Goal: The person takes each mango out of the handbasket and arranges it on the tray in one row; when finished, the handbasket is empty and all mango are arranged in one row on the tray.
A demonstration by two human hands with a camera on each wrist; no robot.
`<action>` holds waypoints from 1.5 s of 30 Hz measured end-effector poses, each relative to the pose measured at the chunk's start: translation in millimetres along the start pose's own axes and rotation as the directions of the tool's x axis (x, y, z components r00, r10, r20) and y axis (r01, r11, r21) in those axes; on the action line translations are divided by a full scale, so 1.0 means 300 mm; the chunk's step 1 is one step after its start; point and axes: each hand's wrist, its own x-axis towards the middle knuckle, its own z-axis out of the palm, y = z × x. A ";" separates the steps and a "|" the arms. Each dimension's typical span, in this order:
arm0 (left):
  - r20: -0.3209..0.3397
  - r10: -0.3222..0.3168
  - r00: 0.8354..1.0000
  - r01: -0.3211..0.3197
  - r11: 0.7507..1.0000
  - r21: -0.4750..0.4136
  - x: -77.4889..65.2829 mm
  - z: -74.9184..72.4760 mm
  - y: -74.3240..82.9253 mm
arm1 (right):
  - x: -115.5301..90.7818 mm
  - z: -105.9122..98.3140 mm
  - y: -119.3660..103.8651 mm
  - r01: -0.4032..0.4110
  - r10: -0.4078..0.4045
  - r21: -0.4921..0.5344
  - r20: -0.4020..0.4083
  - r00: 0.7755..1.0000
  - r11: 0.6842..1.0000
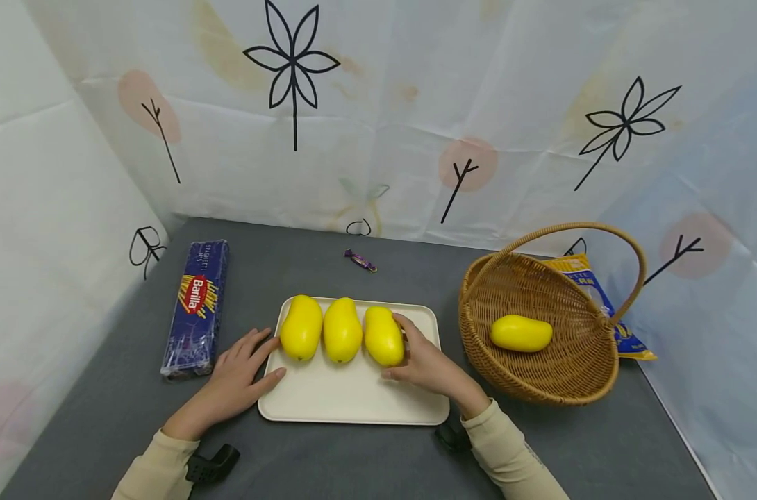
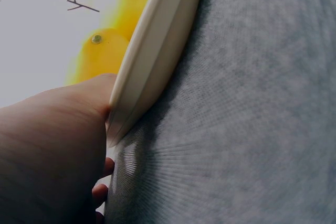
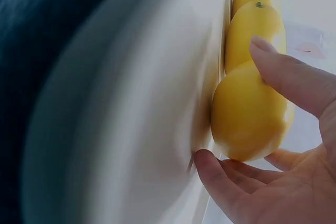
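Note:
Three yellow mangoes stand side by side at the back of a cream tray (image 1: 328, 399): a left mango (image 1: 301, 330), a middle mango (image 1: 342, 332) and a right mango (image 1: 384, 337). My right hand (image 1: 430, 364) holds the right mango from its right side, thumb toward the front and fingers curved round behind. The right wrist view shows that mango (image 3: 249, 116) between thumb and fingers, low against the tray. My left hand (image 1: 233, 378) rests at the tray's left rim with fingers spread, its thumb over the edge. In the left wrist view the tray's side (image 2: 152, 61) partly hides the mangoes.
To the right, a wicker basket (image 1: 541, 385) with a tall handle contains another mango (image 1: 521, 333). A blue and yellow packet (image 1: 628, 340) lies behind it. A spaghetti pack (image 1: 194, 305) is at the left, and a wrapped candy (image 1: 360, 260) lies beyond the tray.

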 end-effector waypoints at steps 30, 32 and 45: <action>0.015 -0.004 1.000 0.004 1.000 -0.010 0.002 0.006 -0.001 | 0.019 0.029 -0.019 -0.083 0.080 -0.035 -0.079 0.994 0.996; 0.010 -0.001 1.000 0.001 1.000 -0.012 0.001 0.005 0.000 | 0.017 0.028 -0.021 -0.083 0.079 -0.039 -0.077 0.994 0.996; 0.017 -0.009 1.000 0.009 1.000 -0.013 0.000 0.008 -0.008 | -0.025 -0.012 -0.049 -0.131 0.131 -0.025 -0.025 0.991 0.991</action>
